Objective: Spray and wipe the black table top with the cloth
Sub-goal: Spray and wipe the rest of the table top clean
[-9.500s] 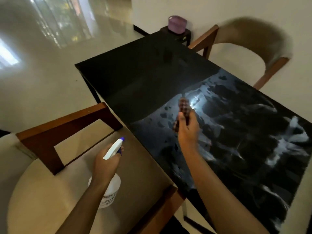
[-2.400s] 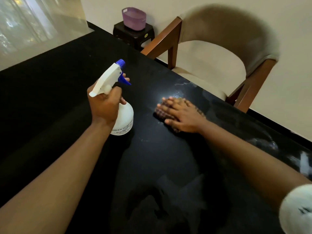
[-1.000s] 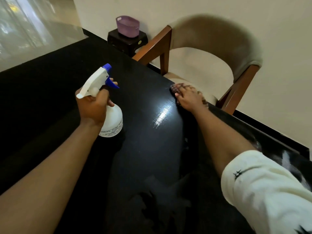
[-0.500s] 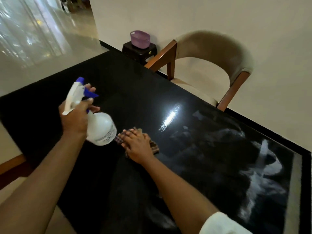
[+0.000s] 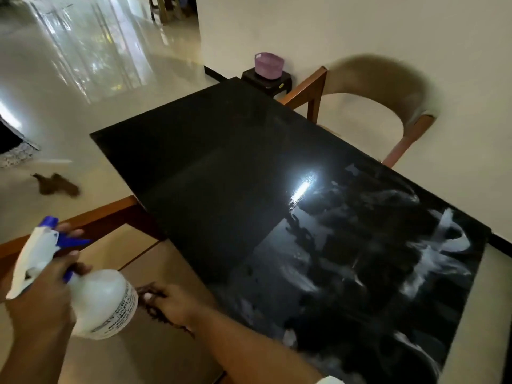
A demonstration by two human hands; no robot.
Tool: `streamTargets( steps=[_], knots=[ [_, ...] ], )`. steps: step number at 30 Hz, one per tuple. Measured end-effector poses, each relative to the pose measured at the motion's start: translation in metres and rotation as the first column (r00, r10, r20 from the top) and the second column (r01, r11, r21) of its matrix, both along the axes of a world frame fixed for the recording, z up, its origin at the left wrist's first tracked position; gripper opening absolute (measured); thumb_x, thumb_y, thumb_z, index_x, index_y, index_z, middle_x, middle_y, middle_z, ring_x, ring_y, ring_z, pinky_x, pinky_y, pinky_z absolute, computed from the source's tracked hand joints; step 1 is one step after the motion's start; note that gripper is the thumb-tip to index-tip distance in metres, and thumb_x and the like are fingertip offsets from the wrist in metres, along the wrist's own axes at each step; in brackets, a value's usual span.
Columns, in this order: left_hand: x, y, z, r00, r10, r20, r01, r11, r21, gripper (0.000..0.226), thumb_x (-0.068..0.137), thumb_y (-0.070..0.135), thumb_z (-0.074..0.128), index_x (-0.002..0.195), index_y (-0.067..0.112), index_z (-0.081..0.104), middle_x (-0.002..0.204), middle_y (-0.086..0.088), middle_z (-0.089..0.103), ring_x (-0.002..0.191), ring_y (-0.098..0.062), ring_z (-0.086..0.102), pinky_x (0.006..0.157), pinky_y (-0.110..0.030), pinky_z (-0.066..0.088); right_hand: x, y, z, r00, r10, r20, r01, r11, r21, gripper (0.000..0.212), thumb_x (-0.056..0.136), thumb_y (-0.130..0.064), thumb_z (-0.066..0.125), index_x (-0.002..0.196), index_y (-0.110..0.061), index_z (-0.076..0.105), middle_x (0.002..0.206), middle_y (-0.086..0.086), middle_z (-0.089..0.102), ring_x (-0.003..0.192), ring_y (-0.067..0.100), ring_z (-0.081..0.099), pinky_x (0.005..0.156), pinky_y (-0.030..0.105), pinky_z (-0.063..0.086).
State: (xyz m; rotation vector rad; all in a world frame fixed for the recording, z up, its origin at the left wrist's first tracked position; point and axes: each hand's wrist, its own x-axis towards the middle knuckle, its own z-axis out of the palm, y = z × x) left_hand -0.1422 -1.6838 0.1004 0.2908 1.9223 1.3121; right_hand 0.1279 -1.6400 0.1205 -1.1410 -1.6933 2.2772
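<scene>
Left hand (image 5: 41, 297) grips the spray bottle (image 5: 104, 303), right hand (image 5: 176, 303) clutches the dark cloth (image 5: 163, 321) just off the black bench (image 5: 221, 162).

The room is dim. A sharp white glare patch lies near the middle of the black desk (image 5: 210, 151), with pale smeared reflections across its right part. Daylight streaks the floor (image 5: 83, 56) beyond the desk's far left. The chair (image 5: 385, 81) behind the desk, the left hand (image 5: 41, 295) and the spray bottle (image 5: 102, 300) are motion-blurred.
</scene>
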Motion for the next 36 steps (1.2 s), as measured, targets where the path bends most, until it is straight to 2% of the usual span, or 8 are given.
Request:
streamTargets(
  steps=[4,9,12,20,26,29,33,36],
  knots=[
    [0.043,-0.025,0.033,1.000,-0.009,-0.018,0.007,0.996,-0.087,0.068,0.057,0.052,0.072,0.119,0.027,0.059,0.097,-0.003,0.070,0.093,-0.024,0.065,0.090,-0.055,0.049,0.011,-0.033,-0.004,0.916,-0.399,-0.047,0.352,0.854,-0.383,0.028,0.099,-0.029,0.048,0.124,-0.019,0.057,0.123,0.013,0.062,0.092,0.018,0.064,0.080,0.031,0.053],
    [0.155,-0.070,0.126,0.828,-0.485,-0.281,0.455,0.874,-0.168,0.033,0.067,0.017,0.067,0.099,0.017,0.061,0.077,-0.016,0.063,0.071,-0.029,0.059,0.063,-0.035,0.051,0.087,-0.069,0.026,0.534,-0.844,-0.054,0.666,0.459,-0.588,0.038,0.093,-0.033,0.053,0.125,-0.014,0.060,0.124,0.014,0.064,0.114,0.031,0.060,0.100,0.042,0.046],
    [0.193,-0.081,0.127,0.691,-0.670,-0.271,0.642,0.741,-0.195,0.024,0.084,-0.004,0.060,0.102,0.010,0.054,0.072,-0.007,0.056,0.064,-0.017,0.052,0.050,-0.015,0.045,0.154,-0.089,0.053,0.291,-0.956,-0.039,0.800,0.265,-0.538,0.040,0.092,-0.034,0.052,0.121,-0.008,0.061,0.119,0.018,0.066,0.110,0.034,0.062,0.099,0.046,0.046],
    [0.220,-0.071,0.063,0.674,-0.695,-0.250,0.625,0.717,-0.308,0.038,0.084,0.007,0.067,0.121,0.004,0.058,0.099,-0.020,0.066,0.092,-0.037,0.065,0.082,-0.049,0.054,0.278,-0.123,0.058,-0.179,-0.981,-0.074,0.955,-0.155,-0.254,0.038,0.094,-0.038,0.049,0.129,-0.025,0.056,0.126,0.007,0.063,0.112,0.029,0.059,0.087,0.042,0.048],
    [0.219,-0.088,0.047,0.707,-0.642,-0.296,0.619,0.765,-0.180,0.027,0.084,-0.002,0.062,0.110,0.006,0.061,0.089,-0.014,0.064,0.080,-0.031,0.063,0.061,-0.030,0.050,0.256,-0.102,0.038,0.116,-0.992,-0.050,0.864,0.075,0.499,0.028,0.101,-0.030,0.043,0.126,-0.035,0.055,0.105,-0.003,0.060,0.081,0.008,0.060,0.071,0.027,0.051],
    [0.215,-0.098,0.040,0.743,-0.580,-0.334,0.574,0.809,-0.127,0.032,0.085,-0.003,0.059,0.115,0.006,0.060,0.090,-0.013,0.062,0.081,-0.031,0.060,0.063,-0.024,0.048,0.222,-0.071,0.001,0.266,-0.946,0.188,0.458,0.295,0.838,0.031,0.097,-0.035,0.045,0.127,-0.035,0.053,0.127,-0.001,0.056,0.111,0.019,0.056,0.093,0.047,0.047],
    [0.217,-0.105,0.041,0.797,-0.496,-0.345,0.507,0.860,-0.065,0.032,0.086,-0.009,0.054,0.116,0.002,0.058,0.087,-0.017,0.058,0.077,-0.034,0.058,0.051,-0.006,0.044,0.145,-0.049,-0.028,0.352,-0.829,0.435,0.038,0.477,0.878,0.047,0.092,-0.032,0.053,0.138,-0.025,0.047,0.149,0.005,0.041,0.139,0.033,0.031,0.107,0.054,0.029],
    [0.219,-0.102,0.051,0.827,-0.453,-0.332,0.474,0.880,-0.022,0.036,0.084,-0.011,0.052,0.113,0.008,0.059,0.083,-0.017,0.062,0.066,-0.025,0.055,0.047,-0.010,0.045,0.093,-0.042,-0.031,0.573,-0.657,0.490,-0.092,0.542,0.835,0.056,0.096,-0.038,0.045,0.148,-0.026,0.028,0.157,0.006,0.022,0.145,0.032,0.014,0.112,0.058,0.018]
  ],
)
